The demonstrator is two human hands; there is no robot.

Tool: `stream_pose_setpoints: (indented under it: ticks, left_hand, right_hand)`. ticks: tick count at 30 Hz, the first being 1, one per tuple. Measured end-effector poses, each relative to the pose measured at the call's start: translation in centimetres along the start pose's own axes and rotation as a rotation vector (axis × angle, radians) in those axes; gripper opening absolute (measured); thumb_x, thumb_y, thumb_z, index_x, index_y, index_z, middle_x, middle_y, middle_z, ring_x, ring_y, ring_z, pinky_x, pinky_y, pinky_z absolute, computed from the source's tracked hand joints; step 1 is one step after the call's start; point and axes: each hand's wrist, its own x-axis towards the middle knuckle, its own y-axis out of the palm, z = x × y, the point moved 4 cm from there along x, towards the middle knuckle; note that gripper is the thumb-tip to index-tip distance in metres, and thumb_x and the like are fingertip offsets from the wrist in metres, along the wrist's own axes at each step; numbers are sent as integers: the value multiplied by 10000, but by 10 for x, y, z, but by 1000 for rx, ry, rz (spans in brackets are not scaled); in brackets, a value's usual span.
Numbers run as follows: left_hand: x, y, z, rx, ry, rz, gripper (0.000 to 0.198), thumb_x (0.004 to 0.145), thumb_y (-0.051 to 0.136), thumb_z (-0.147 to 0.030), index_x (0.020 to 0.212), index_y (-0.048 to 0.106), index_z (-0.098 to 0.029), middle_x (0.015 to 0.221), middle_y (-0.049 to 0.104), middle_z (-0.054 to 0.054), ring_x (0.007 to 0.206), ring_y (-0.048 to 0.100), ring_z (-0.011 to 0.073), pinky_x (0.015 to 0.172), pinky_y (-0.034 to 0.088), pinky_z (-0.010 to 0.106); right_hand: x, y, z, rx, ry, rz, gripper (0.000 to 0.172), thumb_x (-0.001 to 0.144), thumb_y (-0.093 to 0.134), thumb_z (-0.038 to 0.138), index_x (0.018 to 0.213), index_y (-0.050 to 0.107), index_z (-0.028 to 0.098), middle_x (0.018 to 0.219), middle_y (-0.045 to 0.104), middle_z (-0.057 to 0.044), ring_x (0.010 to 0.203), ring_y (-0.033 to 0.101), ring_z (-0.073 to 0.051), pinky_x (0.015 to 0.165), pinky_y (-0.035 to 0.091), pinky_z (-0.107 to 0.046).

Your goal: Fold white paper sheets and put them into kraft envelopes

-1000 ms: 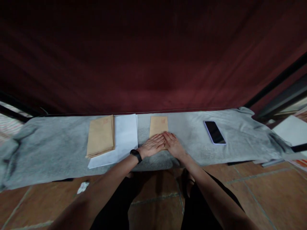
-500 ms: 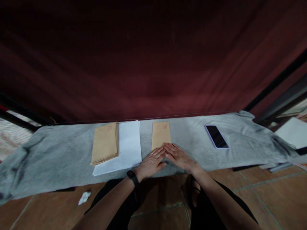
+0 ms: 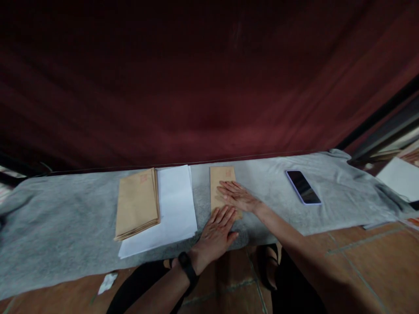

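Envelope (image 3: 214, 192): right hand (image 3: 238, 197) and left hand (image 3: 214, 237) lie over it; far end open from above.
Envelope–phone (image 3: 303, 187) gap: wide bare cloth (image 3: 265, 183), passable; right forearm (image 3: 291, 235) crosses near side.
Envelope–white paper (image 3: 176, 205) gap: narrow strip, left hand at near end.
Left of brown stack (image 3: 137, 203): broad bare cloth.
Far edge: dark red backdrop (image 3: 209, 109) blocks.

Plain tan is the colour of both the single envelope (image 3: 216, 196) at centre, which bears a small red print, and the envelope stack (image 3: 135, 203) left of centre, marked in the same red, beside pure white paper (image 3: 176, 213). Mottled grey covers the cloth (image 3: 262, 192) beneath, with a black-screened, lilac-edged phone (image 3: 303, 187) right of centre. Deep maroon fabric (image 3: 209, 96) fills the upper frame, while black wristband (image 3: 188, 267) and terracotta floor tiles (image 3: 366, 253) with pale grout lines show below.
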Motion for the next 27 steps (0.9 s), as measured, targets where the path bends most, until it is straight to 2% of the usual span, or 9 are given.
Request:
stream_pose_setpoints:
  ticks: [6,10,13,18,23,27]
  left_hand:
    - [-1,0,-2,-23,-21,-27,598,1011,385,-471,1557,294,-247,1613,334,59,1504,258,265,1223,243,521]
    - [-1,1,-2,-32,-20,-40,598,1007,399,-471,1555,299,-254,1608,345,58,1498,274,265,1221,247,514]
    - [0,0,-2,-38,-17,-39,579,1005,405,-481,1533,343,-253,1596,369,60,1490,295,265,1222,244,504]
    - [1,2,-3,-40,-34,4,523,1011,408,-466,1463,455,-208,1538,462,90,1460,356,263,1225,245,475]
    - [-2,5,-4,-45,-44,53,525,1003,435,-444,1441,477,-157,1514,484,128,1446,380,275,1224,248,468]
    - [-4,1,-5,-62,-53,81,527,994,461,-440,1442,473,-163,1519,475,134,1454,365,289,1198,298,482]
  right_hand:
    - [51,-1,-31,-121,105,-56,528,1061,231,443,1544,341,259,1627,276,-32,1501,261,-182,1244,191,-420]
    - [58,1,-32,-177,181,-90,558,1060,217,424,1553,318,183,1624,279,-89,1503,257,-210,1240,184,-449]
    - [43,6,-18,-152,132,-83,567,1060,220,436,1564,286,185,1624,282,-86,1511,231,-197,1244,185,-442]
    - [-4,14,19,-50,36,3,613,1057,213,495,1583,208,180,1644,220,-78,1523,180,-184,1256,165,-424]
    - [-44,11,49,109,49,71,609,1052,210,527,1566,273,207,1632,255,-61,1520,191,-174,1258,181,-415]
    - [-60,6,57,293,93,69,645,1038,173,576,1544,336,211,1608,330,-56,1502,256,-169,1252,209,-420]
